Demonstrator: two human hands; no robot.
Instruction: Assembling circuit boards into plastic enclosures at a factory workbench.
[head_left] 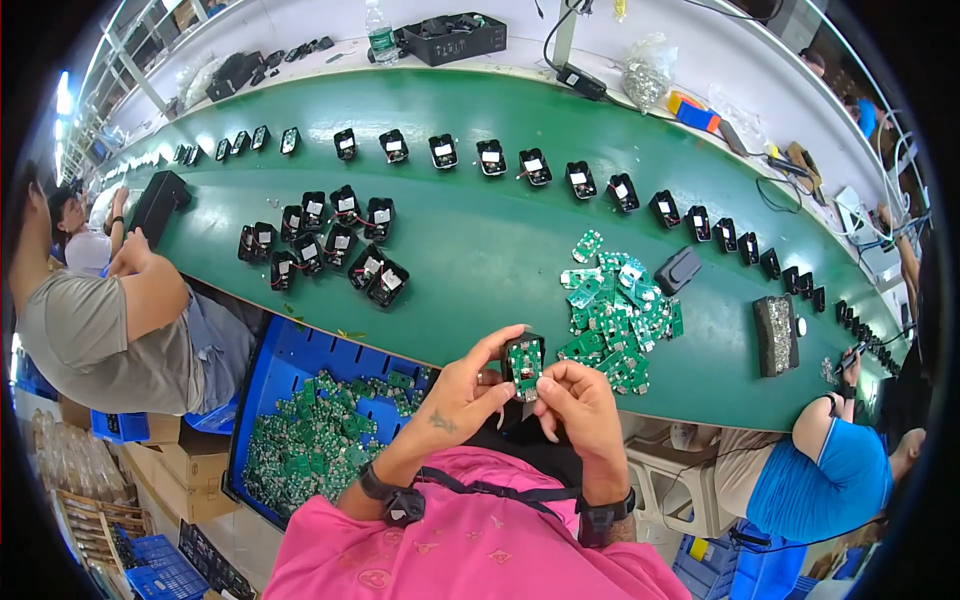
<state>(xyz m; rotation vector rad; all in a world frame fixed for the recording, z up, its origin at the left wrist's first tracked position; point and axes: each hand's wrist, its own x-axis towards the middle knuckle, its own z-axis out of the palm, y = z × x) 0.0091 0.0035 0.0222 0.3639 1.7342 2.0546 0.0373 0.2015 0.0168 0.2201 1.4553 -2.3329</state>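
Close to my body, over the near edge of the table, my left hand (462,398) is closed round a small black plastic housing (509,350). A green circuit board (524,366) lies in the open face of that housing, components showing. With thumb and fingers, my right hand (582,402) pinches the lower right edge of the board; whether it grips the housing too is hidden. Just beyond my right hand is a loose pile of green circuit boards (622,312). Ahead and to the left stands a cluster of open black housings (338,243) with wires and white labels inside.
A curved row of similar housings (490,157) runs along the green table (480,260). A dark closed case (678,270) and a grey-topped block (775,336) lie right. Below left, a blue bin (262,400) holds many boards. People sit at both sides (100,310), (820,470).
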